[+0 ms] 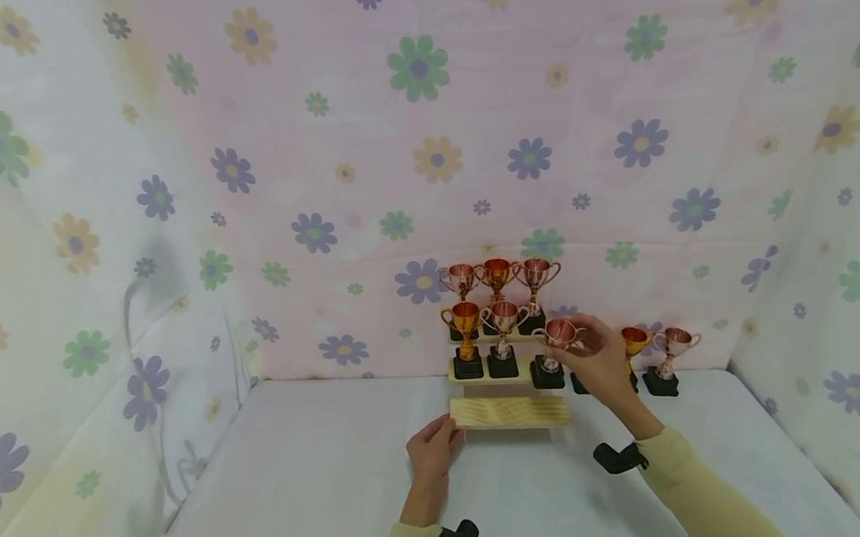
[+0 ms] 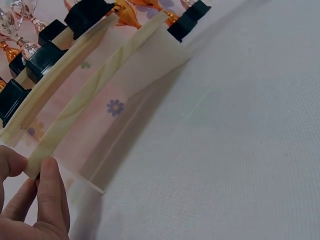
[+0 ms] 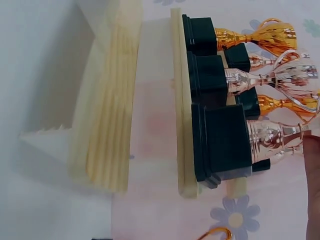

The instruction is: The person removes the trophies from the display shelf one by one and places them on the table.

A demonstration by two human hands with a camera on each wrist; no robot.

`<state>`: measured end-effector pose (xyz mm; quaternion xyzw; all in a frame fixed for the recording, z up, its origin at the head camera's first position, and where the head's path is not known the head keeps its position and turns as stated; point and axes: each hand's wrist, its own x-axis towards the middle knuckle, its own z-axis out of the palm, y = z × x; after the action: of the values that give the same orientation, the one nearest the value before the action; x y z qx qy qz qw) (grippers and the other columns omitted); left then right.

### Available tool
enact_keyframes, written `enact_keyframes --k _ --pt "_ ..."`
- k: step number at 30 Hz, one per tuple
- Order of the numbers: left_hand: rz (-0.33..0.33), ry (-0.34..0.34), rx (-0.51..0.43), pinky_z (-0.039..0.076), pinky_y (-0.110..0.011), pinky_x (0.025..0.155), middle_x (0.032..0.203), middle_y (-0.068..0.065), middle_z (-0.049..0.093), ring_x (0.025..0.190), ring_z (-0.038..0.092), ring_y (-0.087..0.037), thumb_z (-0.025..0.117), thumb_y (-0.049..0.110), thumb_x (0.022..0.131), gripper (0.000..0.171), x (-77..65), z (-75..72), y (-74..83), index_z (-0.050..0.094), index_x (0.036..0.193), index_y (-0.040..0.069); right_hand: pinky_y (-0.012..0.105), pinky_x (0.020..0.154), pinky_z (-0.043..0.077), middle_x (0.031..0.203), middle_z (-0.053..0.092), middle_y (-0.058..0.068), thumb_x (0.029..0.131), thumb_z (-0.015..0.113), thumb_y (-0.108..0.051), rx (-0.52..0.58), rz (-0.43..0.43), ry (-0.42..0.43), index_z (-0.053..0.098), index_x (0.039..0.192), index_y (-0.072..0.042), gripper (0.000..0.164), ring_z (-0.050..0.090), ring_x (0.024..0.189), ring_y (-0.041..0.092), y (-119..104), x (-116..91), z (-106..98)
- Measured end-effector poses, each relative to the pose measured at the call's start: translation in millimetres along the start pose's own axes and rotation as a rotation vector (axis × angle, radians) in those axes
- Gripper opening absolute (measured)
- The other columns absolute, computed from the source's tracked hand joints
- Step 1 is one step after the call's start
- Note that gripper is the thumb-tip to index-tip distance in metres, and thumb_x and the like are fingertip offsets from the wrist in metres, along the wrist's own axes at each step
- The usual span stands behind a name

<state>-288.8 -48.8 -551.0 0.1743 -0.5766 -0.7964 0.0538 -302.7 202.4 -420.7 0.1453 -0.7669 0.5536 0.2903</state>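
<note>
A stepped wooden rack holds small trophies on its upper two tiers; its lowest board (image 1: 511,412) is bare. My left hand (image 1: 432,447) pinches the left end of that board, thumb and fingers on its edge in the left wrist view. With my right hand (image 1: 605,364) I hold a rose-gold trophy (image 3: 277,142) by its cup. Its black base (image 3: 222,142) is at the right end of the middle board (image 3: 184,100). Beside it on that tier stand another rose-gold trophy (image 1: 503,320) and a gold trophy (image 1: 465,320).
Three trophies, including a gold one (image 1: 497,272) in the middle, stand on the top tier. To the rack's right, a gold trophy (image 1: 634,341) and a rose-gold trophy (image 1: 675,343) stand on the white table (image 1: 325,475). Another black base (image 1: 579,384) shows partly behind my right hand.
</note>
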Motion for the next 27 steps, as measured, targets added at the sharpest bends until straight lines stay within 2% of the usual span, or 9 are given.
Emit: enact_keyframes --k 3,6,9,12,18,22,27 --pt "-0.005 0.008 0.005 0.063 -0.033 0.085 0.115 -0.026 0.068 0.092 0.071 -0.019 0.065 0.004 0.096 0.031 -0.8 -0.1 1.5 0.065 0.121 -0.013 0.01 0.076 0.057 0.106 0.065 -0.004 0.077 0.084 0.009 -0.015 0.011 0.017 0.064 0.12 0.006 0.047 0.058 0.083 0.002 7.5 -6.9 -8.6" --pt "-0.005 0.014 0.003 0.063 -0.033 0.084 0.115 -0.027 0.068 0.091 0.072 -0.02 0.066 0.004 0.096 0.032 -0.7 -0.7 2.2 0.064 0.122 -0.014 0.012 0.077 0.058 0.107 0.063 -0.013 0.074 0.084 0.013 0.035 0.001 0.034 0.063 0.121 0.007 0.051 0.06 0.085 0.002 19.7 -11.9 -18.7" --pt "-0.007 0.016 0.002 0.063 -0.032 0.083 0.115 -0.027 0.067 0.091 0.071 -0.019 0.066 0.004 0.096 0.032 -0.5 -1.1 3.0 0.064 0.122 -0.014 0.013 0.078 0.059 0.108 0.064 -0.014 0.073 0.083 0.016 0.086 -0.008 0.043 0.063 0.12 0.008 0.052 0.062 0.088 0.003 27.3 -17.1 -29.9" --pt "-0.007 0.018 0.003 0.063 -0.032 0.083 0.115 -0.028 0.067 0.091 0.071 -0.019 0.065 0.004 0.095 0.031 0.1 -1.2 2.3 0.065 0.122 -0.014 0.013 0.077 0.059 0.108 0.064 -0.014 0.074 0.082 0.017 0.089 0.002 0.062 0.063 0.12 0.008 0.051 0.064 0.087 0.002 34.4 -23.8 -40.9" --pt "0.001 0.024 0.017 0.063 -0.032 0.083 0.115 -0.028 0.068 0.091 0.071 -0.02 0.064 0.004 0.095 0.03 1.3 -0.2 -0.3 0.066 0.12 -0.013 0.011 0.078 0.057 0.108 0.065 -0.019 0.076 0.08 0.017 0.037 0.05 0.096 0.062 0.122 0.009 0.05 0.066 0.094 -0.005 49.2 -39.0 -57.7" --pt "0.006 0.019 0.015 0.063 -0.032 0.083 0.114 -0.027 0.068 0.091 0.071 -0.019 0.065 0.004 0.096 0.03 0.5 0.0 0.1 0.066 0.12 -0.013 0.01 0.078 0.057 0.106 0.065 -0.023 0.078 0.08 0.013 -0.013 0.073 0.092 0.063 0.123 0.007 0.049 0.065 0.09 -0.005 55.9 -45.1 -64.4" --pt "0.01 0.01 0.013 0.063 -0.031 0.082 0.114 -0.027 0.068 0.091 0.071 -0.019 0.064 0.004 0.096 0.03 0.2 0.5 -0.5 0.065 0.121 -0.013 0.008 0.077 0.056 0.102 0.064 -0.027 0.082 0.081 0.005 -0.059 0.154 0.082 0.063 0.126 0.006 0.047 0.063 0.087 -0.006 76.6 -48.5 -69.9"
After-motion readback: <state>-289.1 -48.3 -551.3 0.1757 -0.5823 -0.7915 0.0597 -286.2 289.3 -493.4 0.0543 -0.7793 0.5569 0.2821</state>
